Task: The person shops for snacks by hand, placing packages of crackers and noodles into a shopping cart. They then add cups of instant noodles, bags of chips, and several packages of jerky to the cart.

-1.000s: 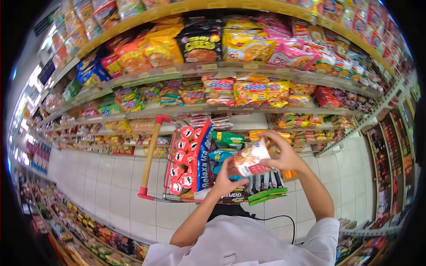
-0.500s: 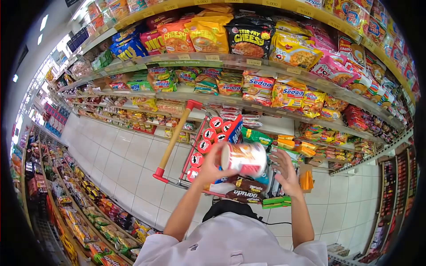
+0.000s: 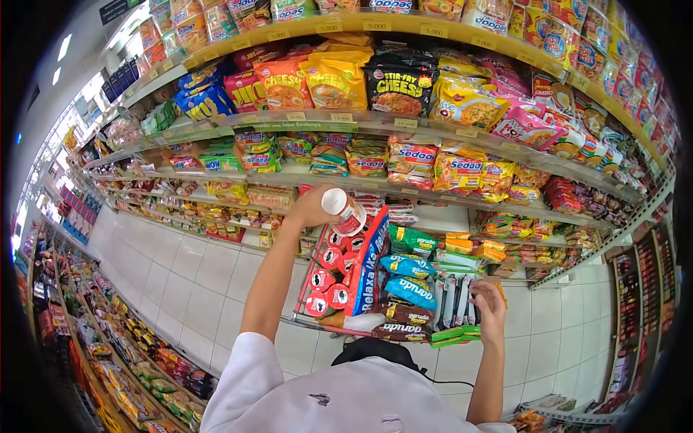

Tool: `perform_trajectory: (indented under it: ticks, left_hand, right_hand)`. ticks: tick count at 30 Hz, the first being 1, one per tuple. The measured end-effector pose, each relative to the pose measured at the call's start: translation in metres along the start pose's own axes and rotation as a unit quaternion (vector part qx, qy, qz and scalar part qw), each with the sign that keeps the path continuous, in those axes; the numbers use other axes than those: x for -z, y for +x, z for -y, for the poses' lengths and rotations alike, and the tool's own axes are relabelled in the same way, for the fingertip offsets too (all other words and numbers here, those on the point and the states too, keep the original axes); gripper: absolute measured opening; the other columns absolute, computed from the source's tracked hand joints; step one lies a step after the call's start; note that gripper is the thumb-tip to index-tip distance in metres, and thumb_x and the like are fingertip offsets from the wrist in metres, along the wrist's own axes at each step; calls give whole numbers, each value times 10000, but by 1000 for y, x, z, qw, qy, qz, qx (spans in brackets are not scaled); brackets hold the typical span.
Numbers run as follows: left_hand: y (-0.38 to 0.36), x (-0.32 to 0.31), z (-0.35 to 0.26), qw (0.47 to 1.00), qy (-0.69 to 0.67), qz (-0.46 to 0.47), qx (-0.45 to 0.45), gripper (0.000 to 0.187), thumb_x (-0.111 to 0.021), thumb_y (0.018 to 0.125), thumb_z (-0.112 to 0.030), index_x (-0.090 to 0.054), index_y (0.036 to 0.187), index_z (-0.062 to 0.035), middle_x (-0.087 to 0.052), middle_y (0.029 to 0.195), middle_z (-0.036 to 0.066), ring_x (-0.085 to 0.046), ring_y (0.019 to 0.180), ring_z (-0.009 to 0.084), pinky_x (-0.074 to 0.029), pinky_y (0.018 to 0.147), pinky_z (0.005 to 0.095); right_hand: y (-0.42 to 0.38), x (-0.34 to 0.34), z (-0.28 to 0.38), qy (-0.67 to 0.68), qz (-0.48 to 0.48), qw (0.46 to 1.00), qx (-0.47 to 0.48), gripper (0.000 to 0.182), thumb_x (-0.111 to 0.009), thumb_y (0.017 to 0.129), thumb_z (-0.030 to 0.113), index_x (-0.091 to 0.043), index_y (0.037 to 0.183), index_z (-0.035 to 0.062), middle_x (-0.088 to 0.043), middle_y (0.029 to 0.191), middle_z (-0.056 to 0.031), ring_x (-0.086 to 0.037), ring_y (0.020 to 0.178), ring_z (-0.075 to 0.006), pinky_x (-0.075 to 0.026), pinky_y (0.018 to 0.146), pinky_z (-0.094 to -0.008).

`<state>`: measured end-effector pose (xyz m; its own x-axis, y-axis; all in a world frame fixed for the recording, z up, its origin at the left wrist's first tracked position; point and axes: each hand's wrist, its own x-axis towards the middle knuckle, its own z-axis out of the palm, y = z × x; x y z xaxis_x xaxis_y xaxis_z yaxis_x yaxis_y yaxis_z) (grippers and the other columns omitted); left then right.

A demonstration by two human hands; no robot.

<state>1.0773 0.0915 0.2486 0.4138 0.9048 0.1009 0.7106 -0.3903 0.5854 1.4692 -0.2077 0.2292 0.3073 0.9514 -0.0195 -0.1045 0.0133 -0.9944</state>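
Note:
My left hand (image 3: pixel 309 208) is wrapped round a white-and-red paper food cup (image 3: pixel 351 219), tilted above the far left part of the shopping cart (image 3: pixel 303 319). Under it, several round snack cans (image 3: pixel 317 279) with red tops stand packed together. A blue Relaxa bag (image 3: pixel 369 267) stands on edge beside them. At the cart's right side, my right hand (image 3: pixel 491 307) is loosely open with bent fingers, holding nothing visible. Closest to it are slim black packets (image 3: pixel 456 299). Blue Garuda bags (image 3: pixel 410 289) and brown Garuda bags (image 3: pixel 406 317) lie in the middle.
Ahead, a tall shelf (image 3: pixel 404 119) carries noodle packs in rows. A lower shelf of snack bags (image 3: pixel 115 353) runs along the left, and another rack (image 3: pixel 639 303) stands at the far right. Tiled floor (image 3: pixel 195 281) lies between.
My left hand has carried the cup left and away from me, over the cans. My right hand has dropped slightly toward the cart's right side, apart from the cup.

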Motion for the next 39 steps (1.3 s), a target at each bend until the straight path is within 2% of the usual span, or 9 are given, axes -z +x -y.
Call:
perform_trajectory:
  ticks: [8,14,17,24,28,32,34,36,39]
  left_hand:
    - [12,-12,16,996,48,72,-11,840,-849,568,-389,-536,1300,-120,-592,1260,145,-555,1173,324,-461,992,408]
    - [0,-28,63,991,-122,-57,25,788,-809,661,-309,-458,1333,-95,-617,1198,150,-601,1113,276,-503,929,361]
    - [-30,-35,59,721,-679,-85,105,703,-697,799,-78,-330,1399,-74,-588,1173,94,-610,1049,180,-535,835,306]
    - [-53,-67,44,844,-530,-7,77,1047,-851,632,-23,-219,1466,-28,-515,1326,145,-540,1182,232,-441,1011,358]
    - [-55,-76,41,878,-473,-25,69,973,-841,627,-5,-289,1428,-3,-535,1295,113,-535,1192,203,-423,1037,355]
    - [-63,-88,22,761,-644,-53,58,954,-864,586,-6,-343,1384,-15,-532,1298,116,-526,1208,224,-432,1038,359]
    - [-68,-89,-1,784,-617,-64,8,958,-873,601,-30,-325,1387,-14,-516,1318,111,-523,1220,233,-427,1047,368]
    - [-81,-88,-31,861,-501,-46,-69,1006,-897,611,-97,-288,1407,-13,-483,1351,115,-496,1246,231,-413,1063,383]
    - [-106,-119,-56,879,-468,-25,-85,1101,-922,604,-210,-237,1445,-26,-460,1361,122,-453,1279,225,-384,1073,391]
  right_hand:
    - [-18,2,-1,-15,-55,998,-2,266,-600,920,181,-570,1130,21,-617,1140,-105,-585,1020,-178,-479,847,-316]
    - [-19,1,-8,6,-73,997,-10,247,-600,926,184,-578,1111,22,-621,1122,-107,-599,999,-184,-482,829,-316]
    - [-18,0,-14,58,-82,995,-17,235,-601,927,178,-581,1100,20,-621,1101,-113,-601,989,-195,-487,813,-319]
    - [-8,-11,-20,102,-71,991,-43,207,-570,946,179,-568,1087,27,-634,1050,-119,-627,928,-199,-500,785,-327]
    - [-4,-18,-21,116,-61,991,-38,237,-602,936,187,-567,1101,21,-643,1022,-121,-630,912,-209,-497,784,-318]
    - [0,-26,-28,106,-43,992,-53,235,-593,937,172,-561,1114,21,-643,1032,-125,-632,907,-201,-500,774,-313]
    - [1,-39,-29,78,-27,995,-60,252,-589,937,166,-548,1139,21,-640,1052,-125,-630,910,-194,-500,772,-316]
    - [5,-66,-23,16,81,997,0,455,-596,933,195,-439,1325,26,-555,1232,-159,-598,1041,-219,-504,835,-339]
    - [7,-115,-4,10,126,992,22,675,-600,930,255,-254,1469,39,-394,1408,-174,-519,1185,-253,-488,916,-364]
